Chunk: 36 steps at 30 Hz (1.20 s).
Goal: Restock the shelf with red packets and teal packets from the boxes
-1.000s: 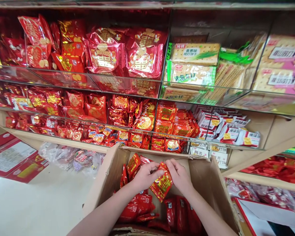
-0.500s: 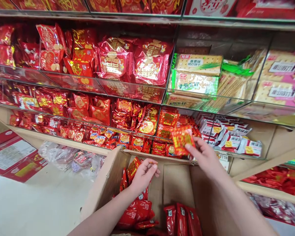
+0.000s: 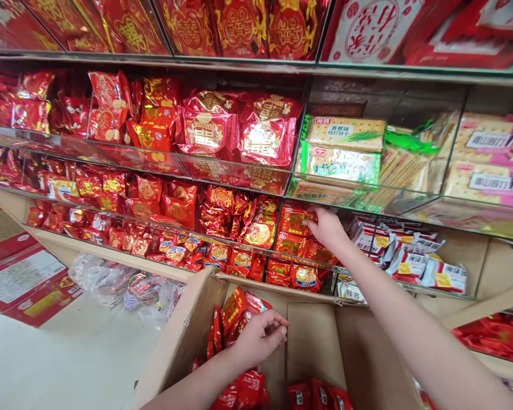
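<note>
Broadly, a tiered shelf (image 3: 239, 65) crosses the view; in front of it stands an open cardboard box (image 3: 314, 336); the left hand (image 3: 263, 333) is over the box, its empty grip loosely curled and part open; the right hand (image 3: 329, 229) is in a lower shelf compartment; a red-and-gold packet (image 3: 294, 220) lies there, its right end touched by that hand; whether this grip is closed on it cannot be told.

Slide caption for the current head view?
Right hand at a shiny red rectangular packet on a clear-fronted shelf; left hand at an open brown cardboard box.
</note>
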Motion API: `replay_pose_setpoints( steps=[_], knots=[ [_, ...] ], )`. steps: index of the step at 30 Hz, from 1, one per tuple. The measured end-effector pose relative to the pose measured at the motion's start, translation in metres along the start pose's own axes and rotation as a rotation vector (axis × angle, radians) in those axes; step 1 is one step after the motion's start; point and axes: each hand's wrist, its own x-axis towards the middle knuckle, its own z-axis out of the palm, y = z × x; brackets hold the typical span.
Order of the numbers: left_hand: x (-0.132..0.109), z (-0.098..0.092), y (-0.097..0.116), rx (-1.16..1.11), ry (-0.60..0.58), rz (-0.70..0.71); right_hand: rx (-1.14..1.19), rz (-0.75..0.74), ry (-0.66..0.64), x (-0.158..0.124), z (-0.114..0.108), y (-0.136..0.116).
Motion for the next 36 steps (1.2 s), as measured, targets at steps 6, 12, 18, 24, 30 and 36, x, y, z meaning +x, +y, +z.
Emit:
replay_pose_setpoints(
  steps=[6, 12, 18, 24, 30, 36],
  knots=[
    [0.001, -0.005, -0.011, 0.315, -0.089, -0.009, 0.014, 0.013, 0.206, -0.014, 0.018, -0.002],
    [-0.007, -0.012, -0.02, 0.79, -0.392, -0.001, 0.03, -0.075, 0.244, -0.024, 0.015, -0.001],
    [-0.011, -0.015, -0.021, 0.918, -0.438, 0.001, 0.259, -0.146, -0.124, -0.099, -0.015, -0.023],
    [-0.011, -0.013, -0.014, 0.979, -0.455, -0.017, 0.059, -0.111, -1.074, -0.215, 0.022, -0.011],
    [-0.011, -0.012, -0.01, 0.968, -0.444, -0.065, -0.001, -0.008, -1.141, -0.241, 0.038, -0.005],
    [-0.009, -0.013, -0.022, 0.872, -0.407, -0.048, 0.204, 0.04, -1.039, -0.238, 0.04, -0.001]
  ],
)
